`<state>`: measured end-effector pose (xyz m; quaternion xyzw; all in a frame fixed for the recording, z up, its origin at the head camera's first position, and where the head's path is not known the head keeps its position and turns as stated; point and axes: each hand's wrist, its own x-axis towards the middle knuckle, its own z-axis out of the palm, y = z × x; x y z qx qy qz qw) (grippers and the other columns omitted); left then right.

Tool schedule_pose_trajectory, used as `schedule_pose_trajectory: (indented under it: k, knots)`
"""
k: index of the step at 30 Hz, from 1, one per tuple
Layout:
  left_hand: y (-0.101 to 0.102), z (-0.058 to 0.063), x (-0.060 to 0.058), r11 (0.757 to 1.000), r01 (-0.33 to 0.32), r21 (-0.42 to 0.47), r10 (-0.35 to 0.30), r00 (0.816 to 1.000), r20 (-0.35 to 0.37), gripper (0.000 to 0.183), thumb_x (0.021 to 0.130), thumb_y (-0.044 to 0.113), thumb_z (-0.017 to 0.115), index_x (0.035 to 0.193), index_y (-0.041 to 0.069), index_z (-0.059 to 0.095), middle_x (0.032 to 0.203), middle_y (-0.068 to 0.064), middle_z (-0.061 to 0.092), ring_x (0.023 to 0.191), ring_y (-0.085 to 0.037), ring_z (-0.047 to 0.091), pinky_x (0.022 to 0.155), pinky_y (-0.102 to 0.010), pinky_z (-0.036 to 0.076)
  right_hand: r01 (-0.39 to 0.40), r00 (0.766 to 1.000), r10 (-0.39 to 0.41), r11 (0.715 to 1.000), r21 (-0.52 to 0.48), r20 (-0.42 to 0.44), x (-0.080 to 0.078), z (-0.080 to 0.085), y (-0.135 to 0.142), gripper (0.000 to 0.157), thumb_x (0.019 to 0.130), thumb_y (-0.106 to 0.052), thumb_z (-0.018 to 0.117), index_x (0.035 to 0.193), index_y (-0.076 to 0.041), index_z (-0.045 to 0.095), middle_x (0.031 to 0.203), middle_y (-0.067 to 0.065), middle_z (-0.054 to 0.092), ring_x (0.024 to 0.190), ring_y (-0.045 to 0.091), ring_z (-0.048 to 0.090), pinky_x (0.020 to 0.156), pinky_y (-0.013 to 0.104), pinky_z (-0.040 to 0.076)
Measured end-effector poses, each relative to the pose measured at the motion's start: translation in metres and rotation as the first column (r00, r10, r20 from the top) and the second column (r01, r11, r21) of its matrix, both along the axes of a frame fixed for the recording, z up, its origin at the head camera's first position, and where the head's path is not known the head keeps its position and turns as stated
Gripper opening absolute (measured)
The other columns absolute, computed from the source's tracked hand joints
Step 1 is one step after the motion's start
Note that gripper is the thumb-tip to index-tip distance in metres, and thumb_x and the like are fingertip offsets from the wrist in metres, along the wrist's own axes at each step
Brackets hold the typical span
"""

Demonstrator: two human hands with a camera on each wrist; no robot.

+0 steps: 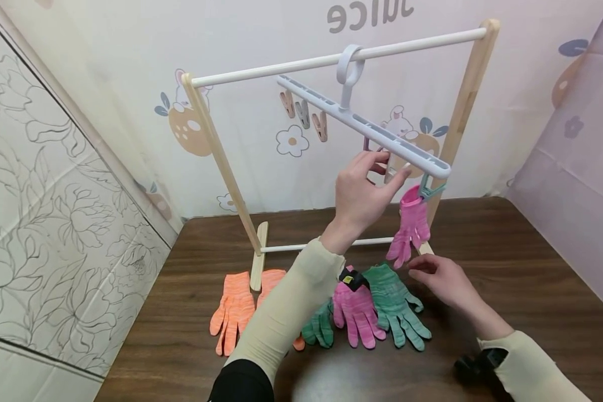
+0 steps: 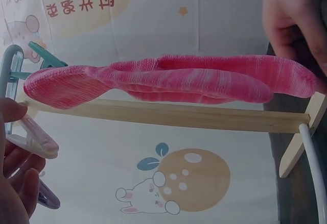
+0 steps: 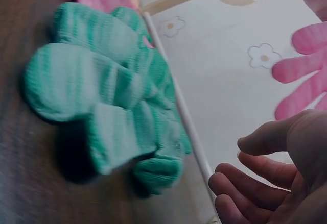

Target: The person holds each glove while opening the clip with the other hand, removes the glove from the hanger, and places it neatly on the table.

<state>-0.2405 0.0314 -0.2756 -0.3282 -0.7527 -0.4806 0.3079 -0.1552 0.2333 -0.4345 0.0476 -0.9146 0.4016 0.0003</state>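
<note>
My left hand [image 1: 363,187] is raised under the front half of the hanger bar and pinches a pale clothespin [image 2: 38,137]. A darker clothespin [image 2: 48,196] hangs close by its fingers in the left wrist view. At the bar's near end, a teal clothespin [image 1: 428,188] grips the cuff of a pink glove [image 1: 411,223], which hangs fingers down. My right hand [image 1: 444,279] is low beside that glove's fingertips, fingers loosely bent, holding nothing. Below it on the table lies a green glove [image 1: 394,304], also large in the right wrist view.
The white hanger [image 1: 326,103] hooks over the white rod [image 1: 271,70] of a wooden rack. Several clothespins [image 1: 302,114] dangle at its far end. On the brown table [image 1: 171,318] lie an orange glove [image 1: 233,310], another pink glove [image 1: 359,312] and more gloves partly behind my left forearm.
</note>
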Motion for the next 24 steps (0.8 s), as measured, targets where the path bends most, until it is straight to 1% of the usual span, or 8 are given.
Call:
schedule_pose_trajectory:
  k: [3, 7, 10, 14, 16, 20, 22, 24]
  knots:
    - [-0.002, 0.000, 0.000, 1.000, 0.010, 0.012, -0.011, 1.000, 0.009, 0.034, 0.087, 0.026, 0.080, 0.112, 0.005, 0.070, 0.101, -0.004, 0.069, 0.086, -0.007, 0.063, 0.063, -0.012, 0.049, 0.014, 1.000, -0.014, 1.000, -0.004, -0.011, 0.000, 0.008, 0.005, 0.023, 0.096, -0.019, 0.067, 0.114, -0.004, 0.069, 0.105, 0.013, 0.069, 0.091, 0.027, 0.062, 0.073, 0.037, 0.051]
    - [-0.004, -0.002, -0.001, 1.000, 0.013, 0.018, -0.013, 1.000, 0.016, 0.034, 0.087, 0.026, 0.080, 0.113, 0.005, 0.071, 0.103, -0.005, 0.070, 0.086, -0.006, 0.063, 0.064, -0.012, 0.049, 0.042, 0.999, -0.042, 0.999, -0.029, 0.004, 0.004, 0.018, 0.008, 0.025, 0.098, -0.022, 0.065, 0.116, -0.004, 0.067, 0.106, 0.014, 0.068, 0.088, 0.028, 0.059, 0.067, 0.036, 0.051]
    - [-0.004, -0.003, -0.001, 1.000, 0.007, 0.014, -0.007, 1.000, 0.011, 0.034, 0.086, 0.026, 0.080, 0.112, 0.006, 0.071, 0.103, -0.006, 0.070, 0.086, -0.007, 0.063, 0.064, -0.012, 0.049, 0.072, 0.997, -0.072, 0.997, -0.029, -0.002, 0.008, 0.024, 0.008, 0.026, 0.099, -0.024, 0.064, 0.115, -0.004, 0.066, 0.106, 0.015, 0.068, 0.086, 0.029, 0.058, 0.064, 0.035, 0.050]
    - [-0.003, -0.004, -0.001, 1.000, 0.006, 0.012, -0.006, 1.000, -0.001, 0.034, 0.086, 0.026, 0.080, 0.112, 0.005, 0.071, 0.103, -0.006, 0.070, 0.085, -0.008, 0.064, 0.063, -0.012, 0.049, 0.127, 0.988, -0.129, 0.992, -0.022, -0.090, 0.014, 0.033, 0.006, 0.025, 0.098, -0.026, 0.065, 0.112, -0.005, 0.068, 0.105, 0.016, 0.069, 0.089, 0.028, 0.061, 0.061, 0.031, 0.050]
    - [-0.003, -0.004, -0.001, 1.000, 0.004, 0.011, -0.004, 1.000, -0.004, 0.035, 0.086, 0.026, 0.080, 0.112, 0.005, 0.071, 0.103, -0.005, 0.070, 0.085, -0.008, 0.064, 0.063, -0.013, 0.050, 0.162, 0.973, -0.164, 0.986, -0.028, -0.164, 0.017, 0.038, 0.004, 0.024, 0.097, -0.026, 0.066, 0.110, -0.006, 0.069, 0.103, 0.014, 0.070, 0.088, 0.024, 0.062, 0.061, 0.027, 0.049]
    - [-0.002, -0.003, -0.002, 1.000, 0.000, 0.017, 0.000, 1.000, -0.007, 0.034, 0.086, 0.026, 0.081, 0.111, 0.005, 0.071, 0.102, -0.004, 0.070, 0.085, -0.008, 0.064, 0.063, -0.014, 0.050, 0.209, 0.927, -0.221, 0.975, -0.070, -0.304, 0.023, 0.051, -0.003, 0.019, 0.094, -0.023, 0.070, 0.106, -0.008, 0.071, 0.098, 0.012, 0.071, 0.079, 0.006, 0.059, 0.060, 0.017, 0.046]
    - [-0.002, -0.003, -0.003, 1.000, -0.004, 0.025, 0.004, 1.000, -0.013, 0.034, 0.085, 0.025, 0.082, 0.110, 0.005, 0.071, 0.100, -0.004, 0.070, 0.084, -0.008, 0.065, 0.062, -0.013, 0.049, 0.217, 0.907, -0.239, 0.971, -0.102, -0.348, 0.027, 0.057, -0.008, 0.018, 0.093, -0.022, 0.072, 0.105, -0.009, 0.072, 0.097, 0.010, 0.071, 0.077, -0.001, 0.057, 0.062, 0.013, 0.045]
    - [-0.002, -0.004, -0.003, 0.999, -0.009, 0.032, 0.010, 1.000, -0.021, 0.034, 0.084, 0.025, 0.082, 0.109, 0.005, 0.071, 0.100, -0.005, 0.070, 0.083, -0.009, 0.065, 0.062, -0.013, 0.049, 0.212, 0.891, -0.249, 0.968, -0.137, -0.381, 0.030, 0.063, -0.015, 0.018, 0.092, -0.020, 0.073, 0.106, -0.008, 0.072, 0.097, 0.009, 0.071, 0.077, -0.004, 0.057, 0.065, 0.010, 0.045]
